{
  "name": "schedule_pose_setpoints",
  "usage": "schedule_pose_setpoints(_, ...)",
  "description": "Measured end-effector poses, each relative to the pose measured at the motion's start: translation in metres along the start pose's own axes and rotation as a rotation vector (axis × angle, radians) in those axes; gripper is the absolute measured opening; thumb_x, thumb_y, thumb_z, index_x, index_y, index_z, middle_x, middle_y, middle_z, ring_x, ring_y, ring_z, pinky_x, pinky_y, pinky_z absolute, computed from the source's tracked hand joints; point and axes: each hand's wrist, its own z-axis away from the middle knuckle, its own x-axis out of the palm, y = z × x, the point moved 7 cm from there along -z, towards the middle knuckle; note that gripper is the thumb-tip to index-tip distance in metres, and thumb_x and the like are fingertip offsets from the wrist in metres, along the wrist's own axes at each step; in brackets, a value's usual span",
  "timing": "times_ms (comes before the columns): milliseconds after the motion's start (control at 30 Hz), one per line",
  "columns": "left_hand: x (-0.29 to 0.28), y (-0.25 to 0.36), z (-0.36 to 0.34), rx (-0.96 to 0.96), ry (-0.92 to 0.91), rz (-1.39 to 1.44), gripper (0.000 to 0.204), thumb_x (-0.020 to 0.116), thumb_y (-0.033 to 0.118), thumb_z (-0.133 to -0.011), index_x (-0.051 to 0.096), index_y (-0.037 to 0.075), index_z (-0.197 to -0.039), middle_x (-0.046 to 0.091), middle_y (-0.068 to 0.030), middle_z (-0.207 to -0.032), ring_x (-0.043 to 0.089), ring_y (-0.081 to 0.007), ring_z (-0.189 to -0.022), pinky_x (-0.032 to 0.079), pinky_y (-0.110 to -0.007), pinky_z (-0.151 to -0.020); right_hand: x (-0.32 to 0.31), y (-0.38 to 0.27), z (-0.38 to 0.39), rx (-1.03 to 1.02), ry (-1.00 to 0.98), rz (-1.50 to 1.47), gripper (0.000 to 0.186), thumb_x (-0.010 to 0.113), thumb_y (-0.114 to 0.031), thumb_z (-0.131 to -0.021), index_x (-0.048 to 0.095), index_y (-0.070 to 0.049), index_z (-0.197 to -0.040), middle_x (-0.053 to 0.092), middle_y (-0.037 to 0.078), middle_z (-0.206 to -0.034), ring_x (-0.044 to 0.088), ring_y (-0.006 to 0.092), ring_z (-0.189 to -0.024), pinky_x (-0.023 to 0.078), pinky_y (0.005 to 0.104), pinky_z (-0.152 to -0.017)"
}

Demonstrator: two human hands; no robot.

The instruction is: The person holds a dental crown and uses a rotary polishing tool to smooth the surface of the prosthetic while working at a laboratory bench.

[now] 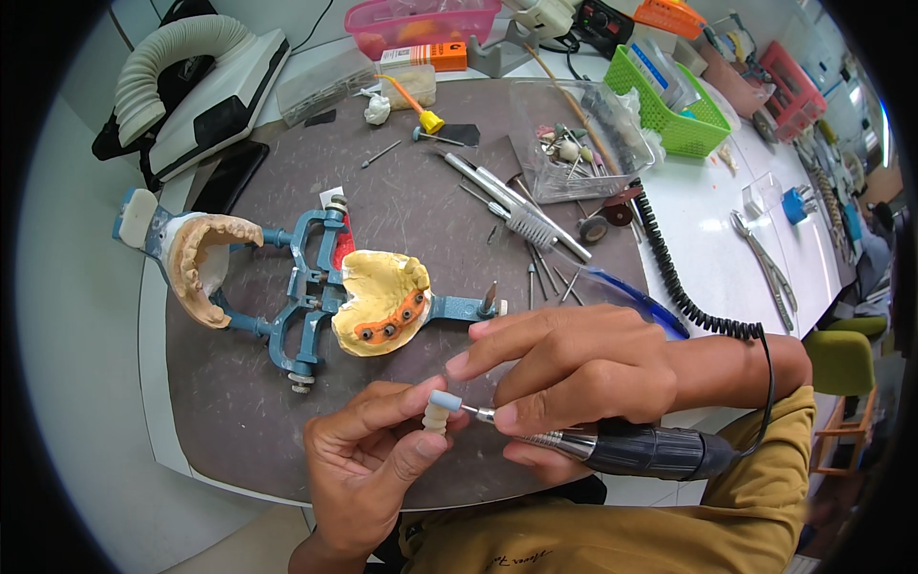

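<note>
Between the thumb and fingers of my left hand [368, 454] is a small cream dental bridge [435, 419]. My right hand [583, 373] wraps round a black and silver dental handpiece [650, 452]. Its shank points left and carries a light blue cylindrical polishing tip [446, 400], which sits against the top of the bridge. Behind my hands lies an opened blue articulator [304, 287]. One side bears a beige dental cast [199, 263]; the other bears a yellow dental cast [368, 292] with an orange gum strip and several dark metal implant fittings.
A clear plastic box [574, 143] of burs stands far right of the mat, beside a green basket [669, 105]. Loose burs [542, 273] and a metal-handled brush [516, 206] lie behind my right hand. A coiled black cord [674, 277] runs down to the handpiece. Pliers [765, 268] rest farther right.
</note>
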Motion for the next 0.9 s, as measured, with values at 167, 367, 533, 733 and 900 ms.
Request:
schedule_pose_setpoints(167, 0.0002, -0.0001, -0.0003, 0.018, -0.002, -0.002, 0.034, 0.069, -0.007, -0.089, 0.067, 0.0, -0.122, 0.069, -0.0171, -0.11, 0.069, -0.0213, -0.101, 0.057, -0.032, -0.089, -0.0021, 0.0016, 0.0009, 0.014, 0.021, 0.009, 0.021, 0.078, 0.002, -0.074, 0.065, 0.003, -0.09, 0.067, 0.013, -0.085, 0.073, 0.032, -0.092, 0.062, 0.0388, -0.081)
schedule_pose_setpoints(367, 0.0004, -0.0004, 0.0002, 0.018, -0.01, 0.006, 0.033, 0.069, -0.007, -0.089, 0.067, 0.0, -0.122, 0.067, -0.0178, -0.112, 0.069, -0.0236, -0.104, 0.058, -0.033, -0.088, 0.0002, 0.002, 0.002, 0.012, 0.01, 0.015, 0.022, 0.079, 0.002, -0.073, 0.065, 0.002, -0.091, 0.067, 0.012, -0.086, 0.073, 0.0317, -0.094, 0.061, 0.0377, -0.079)
schedule_pose_setpoints(533, 0.0001, -0.0004, 0.0011, 0.02, -0.01, -0.005, 0.032, 0.069, -0.007, -0.089, 0.068, 0.0, -0.12, 0.066, -0.018, -0.113, 0.069, -0.0248, -0.103, 0.059, -0.033, -0.088, 0.0014, 0.0033, 0.0023, 0.014, 0.003, 0.008, 0.023, 0.079, 0.001, -0.072, 0.065, 0.002, -0.09, 0.067, 0.012, -0.086, 0.073, 0.0317, -0.095, 0.061, 0.0372, -0.077)
schedule_pose_setpoints(733, 0.0004, -0.0011, 0.0007, 0.001, 0.0, 0.005, 0.032, 0.068, -0.008, -0.089, 0.067, -0.001, -0.12, 0.066, -0.0184, -0.113, 0.07, -0.0279, -0.104, 0.061, -0.036, -0.088, 0.0015, 0.0024, 0.0013, 0.013, 0.018, 0.006, 0.023, 0.08, 0.001, -0.072, 0.065, 0.002, -0.09, 0.067, 0.011, -0.084, 0.073, 0.0311, -0.093, 0.061, 0.0368, -0.078)
schedule_pose_setpoints(900, 0.0016, -0.0006, 0.0002, 0.008, -0.02, 0.02, 0.031, 0.068, -0.008, -0.089, 0.067, -0.002, -0.119, 0.065, -0.0188, -0.113, 0.069, -0.0293, -0.105, 0.062, -0.038, -0.087, 0.0007, 0.0026, 0.0011, 0.009, 0.035, 0.028, 0.021, 0.079, 0.002, -0.072, 0.066, 0.002, -0.089, 0.067, 0.012, -0.084, 0.073, 0.0311, -0.091, 0.061, 0.0367, -0.078)
